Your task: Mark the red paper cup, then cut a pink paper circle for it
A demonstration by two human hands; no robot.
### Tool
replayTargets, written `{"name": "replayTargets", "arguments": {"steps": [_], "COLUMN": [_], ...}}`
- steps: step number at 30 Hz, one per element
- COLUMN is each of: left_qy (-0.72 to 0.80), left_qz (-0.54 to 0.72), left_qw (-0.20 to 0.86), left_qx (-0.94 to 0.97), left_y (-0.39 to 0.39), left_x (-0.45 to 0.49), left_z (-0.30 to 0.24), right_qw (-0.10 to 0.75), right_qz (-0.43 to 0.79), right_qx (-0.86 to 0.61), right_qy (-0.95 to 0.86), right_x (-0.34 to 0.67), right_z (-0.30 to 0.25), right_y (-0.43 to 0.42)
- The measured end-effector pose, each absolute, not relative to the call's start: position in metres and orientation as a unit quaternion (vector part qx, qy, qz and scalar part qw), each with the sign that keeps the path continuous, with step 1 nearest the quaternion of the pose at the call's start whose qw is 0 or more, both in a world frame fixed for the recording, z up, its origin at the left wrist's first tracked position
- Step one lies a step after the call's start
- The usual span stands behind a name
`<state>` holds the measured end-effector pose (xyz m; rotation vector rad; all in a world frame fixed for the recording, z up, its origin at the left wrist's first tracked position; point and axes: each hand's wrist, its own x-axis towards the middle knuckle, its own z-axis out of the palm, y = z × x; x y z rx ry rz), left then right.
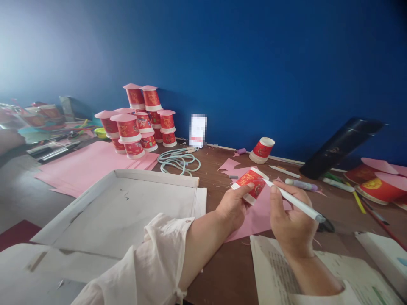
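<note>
My left hand [233,208] is closed around a red paper cup [254,180] with gold print, tilted on its side above the table. In my right hand [292,218] is a white pen [299,202], its tip at the cup's edge; whether it touches cannot be told. Pink paper [254,220] with cut edges lies beneath both hands. Behind them another red paper cup [263,150] stands upside down near the wall. A marker [300,184] and a slim pen [285,171] lie just beyond my right hand.
Stacked red cups with pink paper tops [129,129] stand at the back left. In front are pink sheets [85,165], a coiled cable [179,161] and a white box lid [136,203]. A black bottle [340,148] leans right; printed pages [273,262] lie near.
</note>
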<state>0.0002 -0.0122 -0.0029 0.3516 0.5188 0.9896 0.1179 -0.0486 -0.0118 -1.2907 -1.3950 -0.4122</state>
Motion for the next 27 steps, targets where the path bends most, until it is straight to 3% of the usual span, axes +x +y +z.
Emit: {"name": "replayTargets", "arguments": {"steps": [27], "left_qy": [0.259], "left_qz": [0.468], "left_qw": [0.829], "left_qx": [0.163], "left_y": [-0.0138], "left_x": [0.0006], "left_z": [-0.0010], "right_qw": [0.558], "right_qz": [-0.172], "right_qx": [-0.547], "right_qy": [-0.600], "right_x": [0.1171], "right_z": [-0.0099], "right_y": [-0.0496]}}
